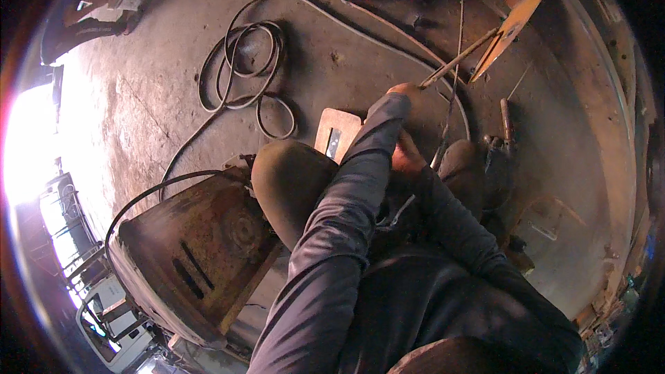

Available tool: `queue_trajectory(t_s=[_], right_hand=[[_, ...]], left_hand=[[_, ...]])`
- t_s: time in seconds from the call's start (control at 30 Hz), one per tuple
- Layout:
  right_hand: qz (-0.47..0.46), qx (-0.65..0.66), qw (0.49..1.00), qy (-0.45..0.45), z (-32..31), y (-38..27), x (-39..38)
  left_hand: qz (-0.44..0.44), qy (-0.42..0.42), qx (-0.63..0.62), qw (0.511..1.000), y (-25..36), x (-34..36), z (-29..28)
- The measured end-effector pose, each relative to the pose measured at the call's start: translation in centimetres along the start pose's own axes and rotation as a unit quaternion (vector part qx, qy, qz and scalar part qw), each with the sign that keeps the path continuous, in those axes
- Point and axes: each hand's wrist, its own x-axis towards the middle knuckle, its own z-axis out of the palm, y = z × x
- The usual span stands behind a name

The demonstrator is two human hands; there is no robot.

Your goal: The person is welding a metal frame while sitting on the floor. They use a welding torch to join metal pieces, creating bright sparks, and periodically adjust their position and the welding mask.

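Observation:
My left hand point(403, 90) reaches forward, its fingers closed round the near end of a brown rod point(457, 59). The rod's far end meets an orange-yellow metal plate point(511, 26), which stands tilted. Nearer my body, below my left forearm, is my right hand point(409, 155). Its fingers look curled, but what they hold is hidden. A pale flat shield point(339, 129) with a dark slot window lies between my left knee and left sleeve, partly covered by the sleeve. A holder with a thin rod in it point(506, 119) is by my right foot.
A cable point(277, 34) lies coiled on the concrete floor and runs toward the plate. A rusty metal box point(201, 249) with slots stands at my left. Another person's legs point(83, 31) show far left. A white vehicle point(114, 322) is at lower left. A curved metal edge point(609, 48) bounds the right.

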Motion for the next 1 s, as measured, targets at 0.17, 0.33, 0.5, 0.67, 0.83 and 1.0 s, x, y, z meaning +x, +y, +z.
queue_trajectory(t_s=[0.17,0.33,0.5,0.67,0.83,1.0], right_hand=[[-0.038,-0.072,0.997,0.016,-1.5,2.5,0.1],[-0.059,-0.116,0.991,-0.012,-1.8,7.6,0.8],[-0.008,0.125,0.989,0.073,-2.5,14.3,5.3],[-0.075,-0.043,0.996,0.025,-3.4,14.5,3.7],[0.088,0.308,0.947,0.007,-0.7,5.1,1.6],[-0.167,-0.205,0.964,-0.032,3.6,-4.3,-1.1]], left_hand=[[-0.004,-0.039,-0.001,0.999,0.3,0.6,0.0],[-0.03,-0.076,0.003,0.997,-2.4,1.4,0.4],[-0.032,-0.054,-0.048,0.997,0.2,-0.7,-0.6],[-0.074,-0.017,-0.086,0.993,1.6,-1.9,0.5],[0.042,-0.027,0.116,0.992,-0.5,-0.3,1.6],[0.004,-0.011,0.062,0.998,0.4,-1.2,0.0]])
